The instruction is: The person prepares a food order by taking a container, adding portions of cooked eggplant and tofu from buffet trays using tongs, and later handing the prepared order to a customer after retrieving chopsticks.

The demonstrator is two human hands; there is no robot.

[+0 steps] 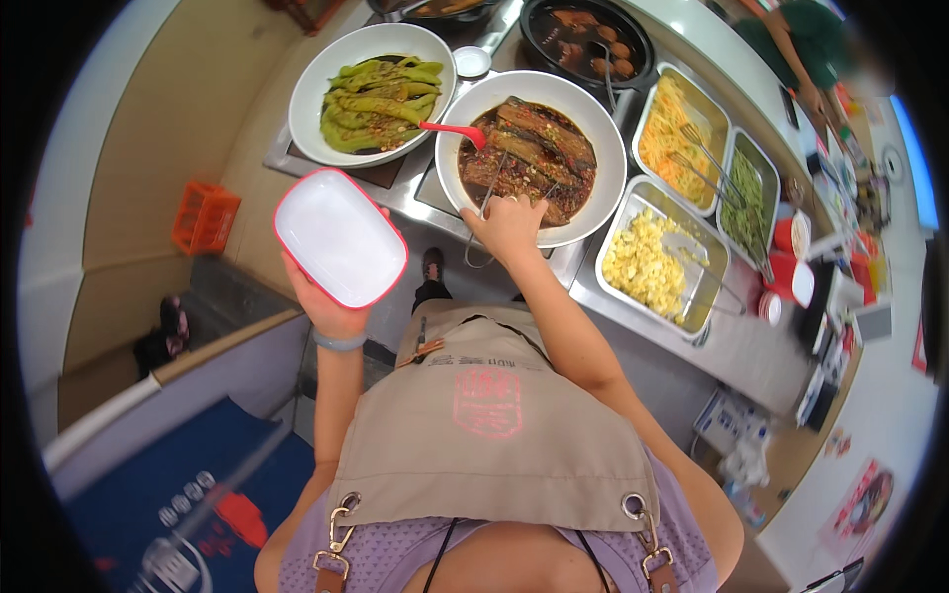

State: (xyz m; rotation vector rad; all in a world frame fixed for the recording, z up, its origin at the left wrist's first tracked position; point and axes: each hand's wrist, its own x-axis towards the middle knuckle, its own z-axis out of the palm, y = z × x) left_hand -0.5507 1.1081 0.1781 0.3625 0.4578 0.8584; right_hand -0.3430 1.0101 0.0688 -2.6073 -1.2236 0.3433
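My left hand (335, 314) supports a white rectangular dish (341, 241) with a red rim from below, its bare white inside facing up. My right hand (513, 228) grips metal tongs (491, 185) whose arms reach down into a large round white bowl (609, 167). Long strips of what looks like braised eggplant (545, 130) lie there in dark sauce with chopped chilli. The tong tips are among the strips; whether they pinch one I cannot tell. A red spoon (456, 130) rests across the bowl's left rim. Left of it, another white bowl (304, 111) holds green peppers (385, 104).
Right of the bowls stand metal pans of scrambled egg (645, 259), shredded vegetables (671, 141) and green shreds (744, 193). A black pot (530, 44) with eggs in dark broth is behind. An orange crate (206, 216) sits at left. Another person's hand (812, 100) shows upper right.
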